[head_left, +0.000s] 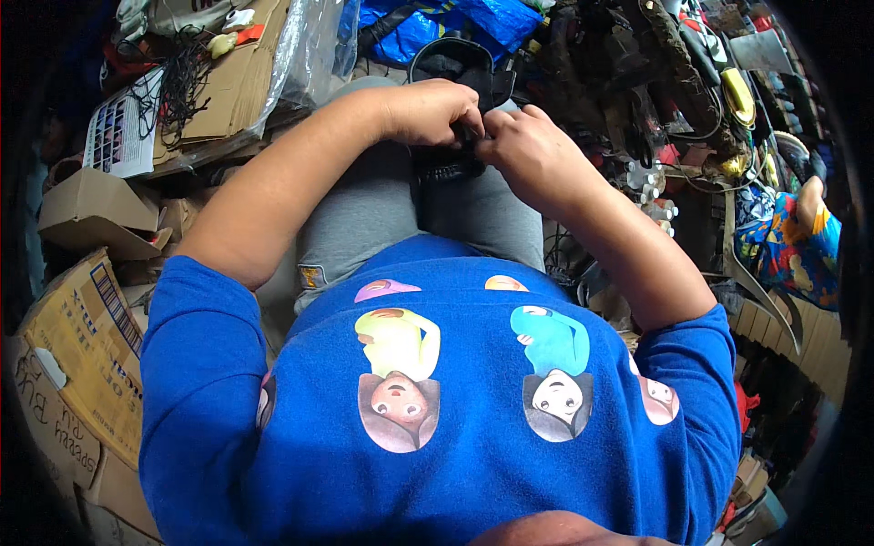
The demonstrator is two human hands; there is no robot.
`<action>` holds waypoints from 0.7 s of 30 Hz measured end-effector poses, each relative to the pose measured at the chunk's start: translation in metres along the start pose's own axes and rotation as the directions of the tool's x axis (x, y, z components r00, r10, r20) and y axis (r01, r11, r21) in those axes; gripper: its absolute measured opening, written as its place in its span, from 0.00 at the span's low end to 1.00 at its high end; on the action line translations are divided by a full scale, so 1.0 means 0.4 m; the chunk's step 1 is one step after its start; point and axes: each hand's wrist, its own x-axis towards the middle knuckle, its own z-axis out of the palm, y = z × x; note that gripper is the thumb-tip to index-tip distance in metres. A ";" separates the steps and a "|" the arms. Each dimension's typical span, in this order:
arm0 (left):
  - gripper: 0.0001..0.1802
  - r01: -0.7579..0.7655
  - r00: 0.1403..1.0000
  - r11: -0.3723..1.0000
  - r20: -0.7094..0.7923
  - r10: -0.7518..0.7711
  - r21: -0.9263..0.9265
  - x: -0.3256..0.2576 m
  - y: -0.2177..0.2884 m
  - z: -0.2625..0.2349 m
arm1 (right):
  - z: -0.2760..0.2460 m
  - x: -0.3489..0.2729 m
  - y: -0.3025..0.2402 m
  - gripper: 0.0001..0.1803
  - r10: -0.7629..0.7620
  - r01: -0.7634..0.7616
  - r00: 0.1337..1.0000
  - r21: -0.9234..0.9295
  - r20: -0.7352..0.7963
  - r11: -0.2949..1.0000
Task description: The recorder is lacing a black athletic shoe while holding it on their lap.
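I am seated, with a black strapped item (455,73), like a sandal or harness piece, lying on my grey-trousered knees. My left hand (428,109) is closed over its middle, fingers curled down onto the black material. My right hand (528,150) meets it from the right, with fingertips pinching the same black piece where the two hands touch. The part between the fingers is hidden. A ridged black section (446,168) shows just below my hands.
Flattened cardboard and boxes (82,337) lie at my left, with tangled black wires (177,86) and clear plastic sheet beyond. A blue bag (455,23) sits ahead. Dark footwear and straps (674,82) pile up at the right, beside another person in patterned clothing (792,246).
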 end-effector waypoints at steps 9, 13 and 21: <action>0.12 0.015 0.984 0.991 -0.174 -0.037 -0.129 0.020 -0.045 0.019 | 0.031 -0.002 0.035 0.09 0.093 -0.085 0.995 0.219 -0.029 0.972; 0.18 -0.042 0.818 0.999 -0.573 0.051 0.029 -0.008 -0.018 0.066 | 0.090 -0.013 0.055 0.08 0.236 -0.139 0.960 0.474 -0.150 0.870; 0.12 0.379 0.865 0.925 -0.362 -0.347 0.018 -0.188 0.100 0.083 | 0.100 -0.180 0.163 0.09 0.359 0.025 0.921 0.900 0.148 -0.435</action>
